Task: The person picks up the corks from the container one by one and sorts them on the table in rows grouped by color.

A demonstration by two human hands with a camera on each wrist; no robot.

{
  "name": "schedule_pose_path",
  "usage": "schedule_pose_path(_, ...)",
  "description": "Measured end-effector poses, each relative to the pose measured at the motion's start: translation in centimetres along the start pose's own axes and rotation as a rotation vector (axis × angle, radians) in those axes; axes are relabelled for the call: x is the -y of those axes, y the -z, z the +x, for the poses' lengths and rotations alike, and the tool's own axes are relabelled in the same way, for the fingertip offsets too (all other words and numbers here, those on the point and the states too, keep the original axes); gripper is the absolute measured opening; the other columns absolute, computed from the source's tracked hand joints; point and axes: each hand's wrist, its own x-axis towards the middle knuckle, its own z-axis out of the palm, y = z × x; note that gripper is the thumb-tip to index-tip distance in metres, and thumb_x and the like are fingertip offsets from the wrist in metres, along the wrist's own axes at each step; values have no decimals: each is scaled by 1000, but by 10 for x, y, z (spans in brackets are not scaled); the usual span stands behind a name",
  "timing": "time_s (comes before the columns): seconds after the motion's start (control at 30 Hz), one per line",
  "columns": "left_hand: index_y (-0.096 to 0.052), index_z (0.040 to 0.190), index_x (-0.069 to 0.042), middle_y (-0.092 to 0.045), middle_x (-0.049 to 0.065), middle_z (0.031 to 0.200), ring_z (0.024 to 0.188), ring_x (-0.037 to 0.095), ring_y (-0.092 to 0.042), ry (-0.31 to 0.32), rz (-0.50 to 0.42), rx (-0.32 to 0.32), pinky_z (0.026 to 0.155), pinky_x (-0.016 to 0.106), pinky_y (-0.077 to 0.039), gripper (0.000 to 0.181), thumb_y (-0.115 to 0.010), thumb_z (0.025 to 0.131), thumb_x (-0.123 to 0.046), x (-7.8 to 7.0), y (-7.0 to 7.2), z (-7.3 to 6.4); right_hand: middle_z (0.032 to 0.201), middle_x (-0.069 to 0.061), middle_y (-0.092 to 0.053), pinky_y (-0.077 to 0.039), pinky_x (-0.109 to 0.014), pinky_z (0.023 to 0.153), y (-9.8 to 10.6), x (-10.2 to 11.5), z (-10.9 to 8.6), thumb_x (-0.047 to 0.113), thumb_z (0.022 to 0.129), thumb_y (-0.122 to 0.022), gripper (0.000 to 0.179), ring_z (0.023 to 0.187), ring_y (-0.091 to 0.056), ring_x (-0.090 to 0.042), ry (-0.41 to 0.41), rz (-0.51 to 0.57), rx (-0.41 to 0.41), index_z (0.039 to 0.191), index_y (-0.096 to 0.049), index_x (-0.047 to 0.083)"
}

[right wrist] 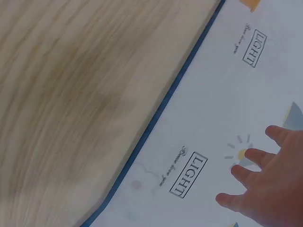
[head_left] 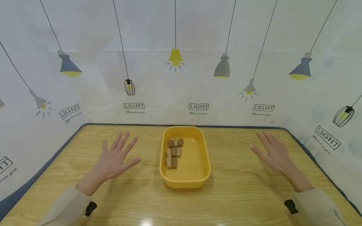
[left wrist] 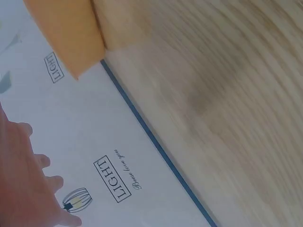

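Note:
A yellow plastic tray stands in the middle of the table in the head view. Several small cork-like cylinders, some light and some darker brown, are gathered along its left side. To the left of the tray, my left hand hovers with its fingers spread, holding nothing. My right hand is held out to the right of the tray, fingers extended, touching nothing. Both wrist views show the hands' fingers stretched out; a corner of the tray appears in the left wrist view.
The wooden table has a dark blue edge strip. White sheeting printed with hanging lamps and the word LIGHT rises behind it and along both sides.

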Motion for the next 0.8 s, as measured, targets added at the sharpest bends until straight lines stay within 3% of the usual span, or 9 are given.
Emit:
schedule_pose_path(0.13,-14,143,-22,-5,9,146,131,27,2,-30,-3,11,90,65,2,75,-40,84,-60,-12,4,5,136,-28,-23,-18,-63,86,1,10,10,33,92,-45,59,118,-23,-48,36,104,-42,139,-25,3)
schedule_pose_path(0.4,-18,143,-21,-7,6,146,131,29,-6,-131,-8,-30,93,62,0,74,-40,84,-60,-34,6,9,137,-22,-25,-17,-59,91,8,32,30,29,94,-41,54,123,-20,-41,9,342,-52,139,-25,3)
schedule_pose_path(0.8,-16,143,-22,-7,3,146,131,26,-8,-211,17,24,96,58,-1,74,-35,84,-63,-61,7,10,137,-21,-24,-25,-55,90,10,52,60,37,93,-41,59,122,-25,-38,-58,442,12,139,-25,4)
